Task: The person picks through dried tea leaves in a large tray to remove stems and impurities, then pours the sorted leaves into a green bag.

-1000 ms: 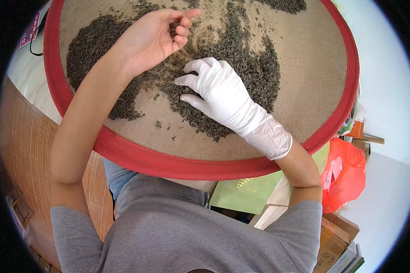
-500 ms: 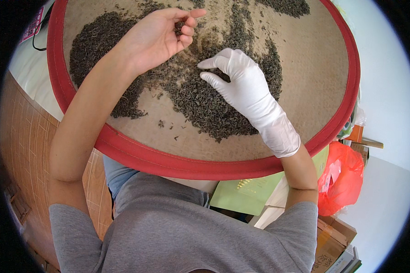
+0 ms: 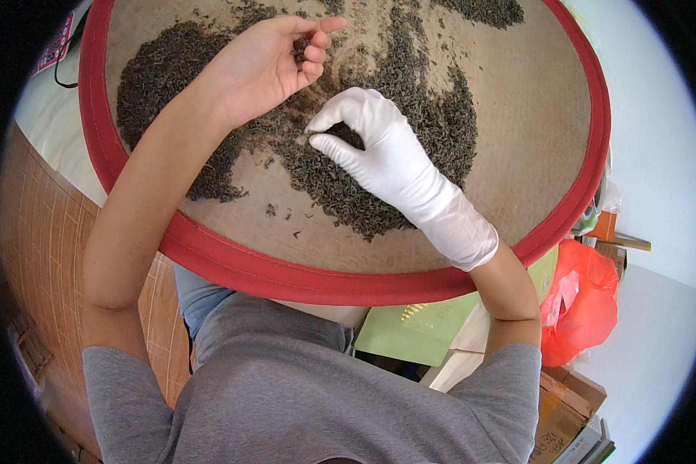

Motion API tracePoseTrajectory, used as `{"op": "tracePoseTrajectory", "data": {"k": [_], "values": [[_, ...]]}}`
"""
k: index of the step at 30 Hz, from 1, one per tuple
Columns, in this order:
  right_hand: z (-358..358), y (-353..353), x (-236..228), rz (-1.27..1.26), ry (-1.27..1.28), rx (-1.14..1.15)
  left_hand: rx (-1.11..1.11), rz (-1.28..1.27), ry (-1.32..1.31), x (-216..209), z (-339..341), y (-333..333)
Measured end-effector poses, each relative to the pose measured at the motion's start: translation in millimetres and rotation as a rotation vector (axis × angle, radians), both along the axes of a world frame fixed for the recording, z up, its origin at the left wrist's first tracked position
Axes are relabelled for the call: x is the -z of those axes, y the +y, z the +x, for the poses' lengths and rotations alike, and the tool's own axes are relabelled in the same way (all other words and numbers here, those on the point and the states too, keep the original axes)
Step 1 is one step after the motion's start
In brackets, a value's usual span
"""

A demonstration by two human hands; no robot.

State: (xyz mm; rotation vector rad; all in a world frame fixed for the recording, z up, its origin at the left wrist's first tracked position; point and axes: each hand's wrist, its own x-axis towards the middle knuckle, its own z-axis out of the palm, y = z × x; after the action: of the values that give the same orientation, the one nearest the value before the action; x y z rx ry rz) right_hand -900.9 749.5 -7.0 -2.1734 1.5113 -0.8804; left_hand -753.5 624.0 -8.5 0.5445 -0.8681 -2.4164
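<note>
Dark, curled dried tea leaves (image 3: pixel 356 193) lie in heaps on a large round tray (image 3: pixel 541 155) with a red cloth rim. My bare left hand (image 3: pixel 274 66) is held palm up above them. Its fingers are curled around a few dark leaves, with the index finger stretched out. My right hand (image 3: pixel 379 143), in a white glove, is over the middle heap. Its thumb and index fingertips meet in a pinch low over the leaves; whatever is between them is too small to make out.
Another leaf heap (image 3: pixel 162 77) lies on the tray's left, and one (image 3: pixel 487 9) at the far edge. Below the rim are a green box (image 3: pixel 410 329) and a red plastic bag (image 3: pixel 580 301). Cardboard boxes (image 3: pixel 561 410) stand at lower right, beside the white wall (image 3: pixel 657 340).
My right hand has moved left across the heap, toward the left hand, and its thumb and index finger have closed into a pinch. My left hand has barely moved.
</note>
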Motion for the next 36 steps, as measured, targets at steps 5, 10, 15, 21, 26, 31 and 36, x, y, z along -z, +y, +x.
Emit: {"op": "tracePoseTrajectory", "data": {"k": [5, 10, 15, 21, 26, 31, 36], "values": [[2, 7, -29, 0.342, -0.409, 0.175, -0.009, -0.014, -0.085, -3, -1, 4], [-4, 6, -35, 0.491, -0.623, 0.181, -0.002, 0.001, -0.119, -6, -3, 7], [-7, 9, -43, 0.549, -0.600, 0.202, -0.016, -0.034, -0.148, -5, -5, 8], [-38, 5, -55, 0.248, -0.231, 0.289, -0.003, 0.033, -0.085, -1, 0, 4], [-91, 5, -36, 0.191, 0.106, 0.380, 0.008, 0.041, -0.066, -3, -3, 4], [-78, 6, -22, 0.245, 0.035, 0.028, 0.010, 0.013, -0.062, -2, 0, 3], [-72, 10, -52, 0.344, -0.167, 0.059, 0.000, 0.018, -0.065, 0, 1, 2]]}}
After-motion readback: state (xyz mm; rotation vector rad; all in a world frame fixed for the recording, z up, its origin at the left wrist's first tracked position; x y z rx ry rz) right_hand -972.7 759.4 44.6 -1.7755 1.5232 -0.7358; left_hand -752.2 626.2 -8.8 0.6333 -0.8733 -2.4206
